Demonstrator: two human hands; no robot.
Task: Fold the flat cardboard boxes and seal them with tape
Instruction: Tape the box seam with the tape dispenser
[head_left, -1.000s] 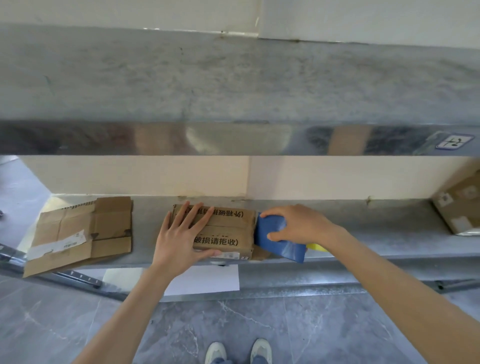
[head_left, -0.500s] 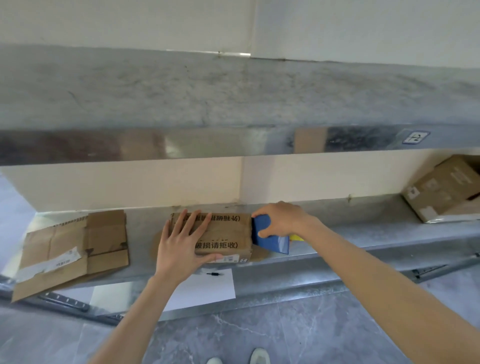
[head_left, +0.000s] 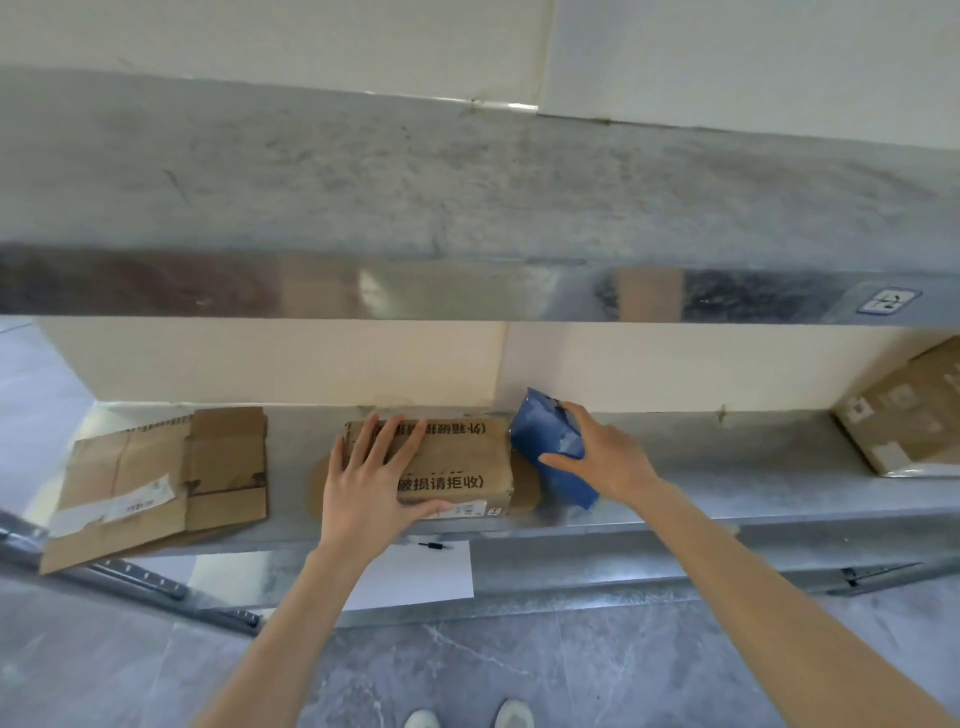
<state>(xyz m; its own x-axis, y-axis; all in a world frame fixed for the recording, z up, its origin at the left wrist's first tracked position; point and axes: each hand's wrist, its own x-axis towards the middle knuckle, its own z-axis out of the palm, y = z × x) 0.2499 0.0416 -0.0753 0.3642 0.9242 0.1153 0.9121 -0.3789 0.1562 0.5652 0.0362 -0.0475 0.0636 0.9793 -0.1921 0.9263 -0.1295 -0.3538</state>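
The folded cardboard box (head_left: 467, 457) lies on the lower metal shelf (head_left: 727, 467), close to the back wall, its printed top facing up. The left hand (head_left: 363, 488) rests flat on the box's left half, fingers straight and spread, thumb along the front edge. The right hand (head_left: 602, 457) grips a blue object (head_left: 545, 441) that touches the box's right end: fingers curl over its top and the thumb presses its front face. What the blue object is cannot be told. A flat cardboard piece (head_left: 161, 478) lies further left on the same shelf, its near corner hanging over the edge. Another box (head_left: 909, 415) sits well apart at the far right. A white sheet (head_left: 426, 577) lies on the ledge below, under the left wrist
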